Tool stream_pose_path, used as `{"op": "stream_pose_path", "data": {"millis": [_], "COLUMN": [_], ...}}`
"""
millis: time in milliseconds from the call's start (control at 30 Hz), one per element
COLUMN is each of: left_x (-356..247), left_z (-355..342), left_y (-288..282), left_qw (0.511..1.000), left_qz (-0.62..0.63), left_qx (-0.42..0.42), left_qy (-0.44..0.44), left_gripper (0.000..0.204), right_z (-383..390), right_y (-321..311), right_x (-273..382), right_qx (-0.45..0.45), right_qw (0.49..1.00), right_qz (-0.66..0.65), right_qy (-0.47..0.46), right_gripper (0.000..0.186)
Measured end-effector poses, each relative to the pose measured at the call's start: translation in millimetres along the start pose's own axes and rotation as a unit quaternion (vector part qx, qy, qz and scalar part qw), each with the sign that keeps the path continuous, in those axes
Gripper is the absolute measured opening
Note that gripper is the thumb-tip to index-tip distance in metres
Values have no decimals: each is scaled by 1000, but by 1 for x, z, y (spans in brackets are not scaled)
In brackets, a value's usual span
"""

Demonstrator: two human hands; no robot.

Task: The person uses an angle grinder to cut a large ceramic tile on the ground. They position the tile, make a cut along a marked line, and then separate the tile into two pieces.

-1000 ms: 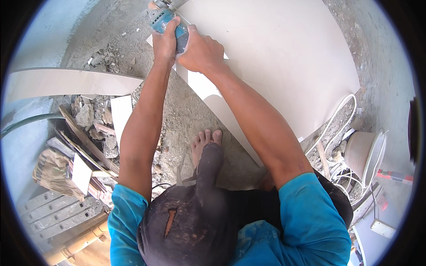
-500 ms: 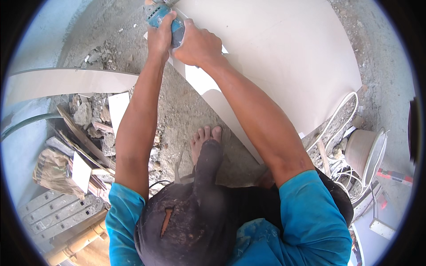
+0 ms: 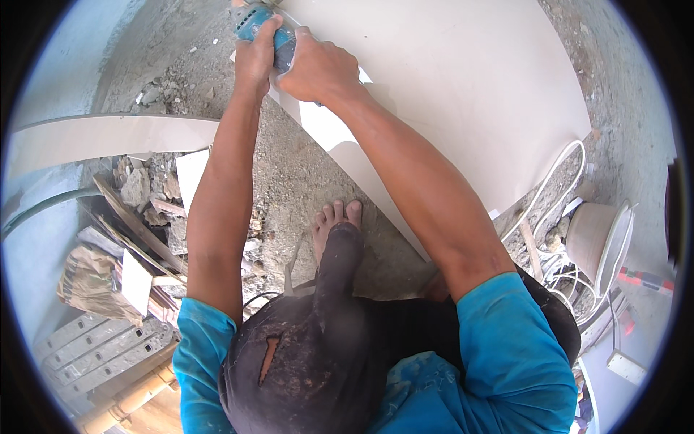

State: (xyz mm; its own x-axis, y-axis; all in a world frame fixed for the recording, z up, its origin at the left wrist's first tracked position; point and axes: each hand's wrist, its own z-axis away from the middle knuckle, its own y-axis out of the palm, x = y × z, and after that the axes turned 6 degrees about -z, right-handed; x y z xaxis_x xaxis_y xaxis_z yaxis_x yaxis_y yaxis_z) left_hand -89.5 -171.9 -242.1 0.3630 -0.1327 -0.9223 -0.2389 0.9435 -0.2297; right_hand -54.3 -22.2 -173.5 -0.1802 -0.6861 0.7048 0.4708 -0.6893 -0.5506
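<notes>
Teal plastic shows between both hands: a small power tool (image 3: 262, 29) sits at the near-left edge of a large cream tile (image 3: 463, 94) that lies on the gritty concrete floor (image 3: 303, 181). Left hand (image 3: 254, 58) wraps closed around the tool's body, fingers curled over it; right hand (image 3: 318, 69) presses closed over its rear, touching the left. Below the tile's near edge a bare foot (image 3: 336, 224) rests on the floor. Broken tile pieces and rubble (image 3: 155, 199) lie at the floor's left side, white cable (image 3: 557, 181) and a clay-coloured bucket (image 3: 596, 239) at the right.
</notes>
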Motion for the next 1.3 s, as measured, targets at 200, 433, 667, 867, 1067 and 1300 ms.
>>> {"op": "stream_pose_path", "data": {"millis": [200,433,667,867,1067,1300], "left_x": [0,1,-1,0,2,1], "left_z": [3,12,10,7,7,17], "left_y": [2,5,5,2,2,8], "left_qw": [999,1000,1000,1000,1000,1000], "left_qz": [-11,-3,-9,-19,-20,-16], "left_qx": [-19,0,4,6,12,6], "left_qy": [-28,1,-1,-10,-11,-26], "left_gripper": [71,67,68,69,71,55], "right_z": [3,1,-1,2,4,7], "right_y": [-1,9,10,8,8,9], "right_x": [-2,-13,-14,-13,-13,-18], "right_qx": [-3,-42,-46,-53,-49,-52], "right_qw": [1000,998,998,997,998,997], "right_qz": [6,40,27,30,28,39], "right_qy": [-1,-24,-34,-39,-34,-34], "right_gripper": [65,67,64,63,60,59]}}
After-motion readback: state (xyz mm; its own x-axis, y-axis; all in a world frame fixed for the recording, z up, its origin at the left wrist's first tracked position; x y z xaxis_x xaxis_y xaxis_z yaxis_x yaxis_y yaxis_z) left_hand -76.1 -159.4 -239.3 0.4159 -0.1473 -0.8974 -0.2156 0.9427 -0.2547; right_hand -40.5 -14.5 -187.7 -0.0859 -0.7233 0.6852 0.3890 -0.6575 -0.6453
